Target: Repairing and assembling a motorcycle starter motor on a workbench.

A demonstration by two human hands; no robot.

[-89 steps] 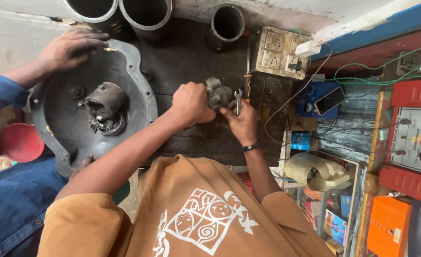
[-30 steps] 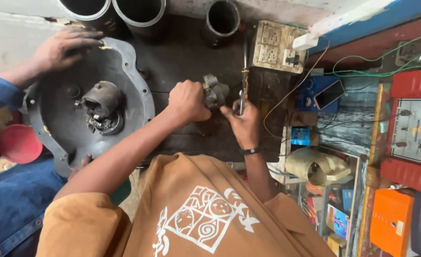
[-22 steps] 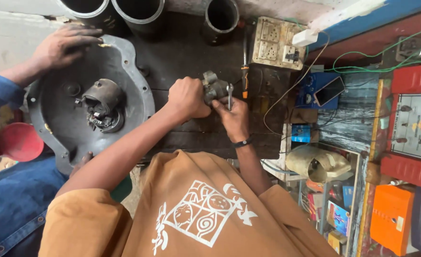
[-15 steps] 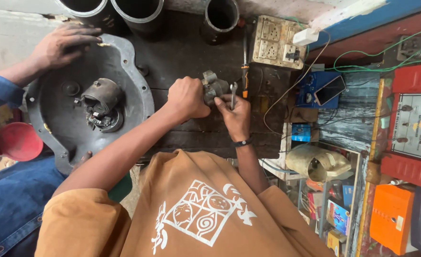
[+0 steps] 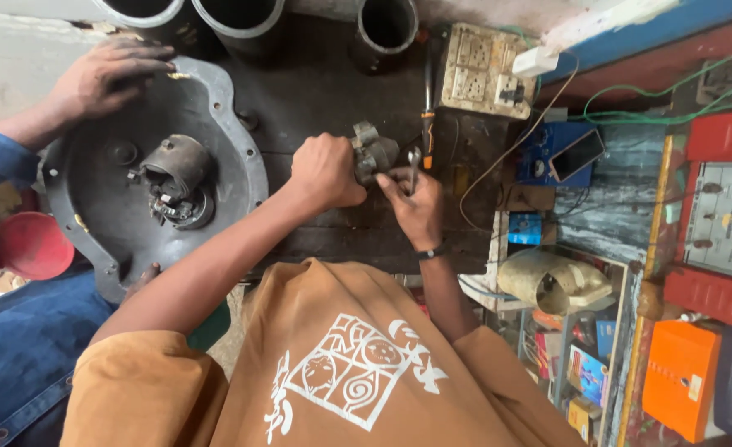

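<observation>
Grey metal fitting (image 5: 374, 151), a small lumpy casting, sits just above the dark tabletop (image 5: 324, 83), clenched at its left side in the left hand (image 5: 324, 171), whose fingers are curled tight into a fist around it. The right hand (image 5: 413, 207) comes up from below with its fingers pinched on a small wrench (image 5: 413, 161) set against the fitting's right face (whether the wrench head is fully seated on a nut is too small to tell). To do this well, I judge the left grip should hold the casting dead steady, perhaps braced on the tabletop, so the turning force goes into the fastener and not into twisting the part. The wrench ought to sit square and full on, turned in short arcs, since a slip would drive the knuckles toward the orange-handled screwdriver (image 5: 426, 108) lying just beside. Well apart to the left, another person's hand (image 5: 105, 79) rests on the rim of a large round metal cover (image 5: 225, 157) with a motor hub (image 5: 175, 174) at its centre.
</observation>
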